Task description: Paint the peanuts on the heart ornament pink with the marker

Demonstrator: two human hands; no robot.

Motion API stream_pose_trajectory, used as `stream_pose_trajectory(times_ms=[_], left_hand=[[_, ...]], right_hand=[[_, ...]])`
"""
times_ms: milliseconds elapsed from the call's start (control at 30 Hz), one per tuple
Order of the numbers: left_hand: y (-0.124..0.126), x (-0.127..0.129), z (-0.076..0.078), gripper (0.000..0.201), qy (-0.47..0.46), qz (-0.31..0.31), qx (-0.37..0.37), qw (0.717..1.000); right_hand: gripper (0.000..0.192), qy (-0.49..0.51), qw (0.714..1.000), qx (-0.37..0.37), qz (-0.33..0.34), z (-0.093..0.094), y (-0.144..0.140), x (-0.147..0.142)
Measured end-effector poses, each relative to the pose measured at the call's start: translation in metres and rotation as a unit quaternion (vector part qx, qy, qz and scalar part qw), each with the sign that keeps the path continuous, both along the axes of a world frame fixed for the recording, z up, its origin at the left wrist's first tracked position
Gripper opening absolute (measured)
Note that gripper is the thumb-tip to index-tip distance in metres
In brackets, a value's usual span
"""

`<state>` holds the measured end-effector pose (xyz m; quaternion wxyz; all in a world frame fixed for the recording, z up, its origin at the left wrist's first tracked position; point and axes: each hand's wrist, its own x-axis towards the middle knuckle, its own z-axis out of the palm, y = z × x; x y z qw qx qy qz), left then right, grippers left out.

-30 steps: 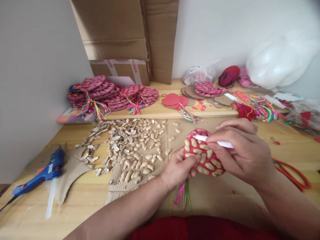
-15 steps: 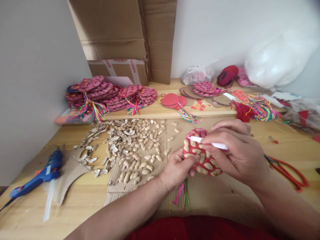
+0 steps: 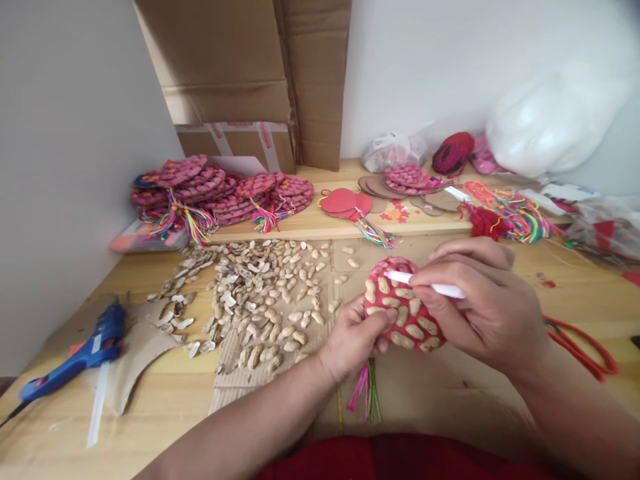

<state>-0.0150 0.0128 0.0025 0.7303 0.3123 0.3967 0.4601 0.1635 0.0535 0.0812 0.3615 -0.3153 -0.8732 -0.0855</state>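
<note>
My left hand (image 3: 353,337) grips the lower left edge of a round red disc (image 3: 403,313) covered with peanut shells, held just above the table. A pink and green tassel (image 3: 367,390) hangs from the disc below that hand. My right hand (image 3: 480,303) holds a thin white stick (image 3: 425,283) like a pen, its tip resting on the top of the disc. Left of the disc lies a wide spread of loose peanut shells (image 3: 260,300) on brown cardboard (image 3: 240,373).
A blue glue gun (image 3: 75,360) and a white glue stick (image 3: 97,410) lie at the left front. Red-handled scissors (image 3: 583,340) lie at the right. Stacks of pink shell discs (image 3: 220,190) with tassels, red card circles (image 3: 347,200), colourful threads (image 3: 515,217) and cardboard boxes (image 3: 240,80) fill the back.
My right hand and the white stick have shifted slightly over the top of the disc. The disc stays in my left hand. The view has drifted a little.
</note>
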Motion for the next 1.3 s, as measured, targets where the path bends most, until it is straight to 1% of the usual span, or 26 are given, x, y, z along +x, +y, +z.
stream_pose_trajectory(times_ms=[100,233,367,500,600,700,833,900,1000,1067,1167,1200,1233,1300], left_hand=[[0.0,-0.002,0.0,0.041,-0.026,-0.008,-0.027,0.999],[-0.001,-0.005,0.003,0.044,-0.049,-0.014,-0.04,0.998],[-0.001,-0.006,0.003,0.046,-0.069,-0.017,-0.044,0.996],[0.0,-0.006,0.002,0.046,-0.085,-0.006,-0.061,0.994],[0.0,-0.007,0.002,0.045,-0.092,-0.008,-0.063,0.994],[0.0,-0.007,0.002,0.044,-0.1,-0.009,-0.066,0.993],[-0.001,-0.007,0.0,0.044,-0.102,-0.005,-0.07,0.992],[0.0,-0.006,0.0,0.045,-0.096,-0.003,-0.071,0.993],[0.0,-0.006,0.001,0.047,-0.082,0.007,-0.075,0.994],[0.001,-0.006,0.001,0.049,-0.072,0.01,-0.075,0.995],[0.0,-0.005,0.001,0.051,-0.054,0.012,-0.072,0.996],[-0.001,-0.005,0.0,0.051,-0.049,0.012,-0.071,0.996],[-0.001,-0.005,0.0,0.051,-0.044,0.012,-0.07,0.997],[-0.002,-0.005,0.0,0.051,-0.037,0.011,-0.065,0.997]], right_hand=[[0.015,0.041,0.999,-0.02,-0.009,0.003,-0.001,0.001],[0.015,0.039,0.998,-0.056,-0.001,0.001,0.001,-0.001],[0.016,0.039,0.998,-0.051,0.013,-0.003,0.007,0.0],[0.015,0.047,0.998,-0.036,0.0,-0.003,0.01,0.003],[0.016,0.071,0.996,-0.056,0.007,-0.003,0.009,0.004],[0.018,0.063,0.996,-0.069,0.008,-0.005,0.009,0.004],[0.017,0.064,0.997,-0.05,-0.001,-0.007,0.011,0.003],[0.016,0.09,0.995,-0.046,-0.01,-0.004,0.012,0.004],[0.014,0.158,0.986,-0.037,-0.045,0.001,0.01,0.012],[0.011,0.181,0.979,-0.024,-0.095,0.004,0.009,0.023],[0.003,0.168,0.963,-0.016,-0.208,0.004,0.009,0.043],[0.003,0.155,0.957,-0.019,-0.243,0.002,0.009,0.049],[0.006,0.14,0.953,-0.025,-0.266,0.0,0.009,0.055],[0.01,0.113,0.951,-0.047,-0.283,-0.006,0.01,0.062]])
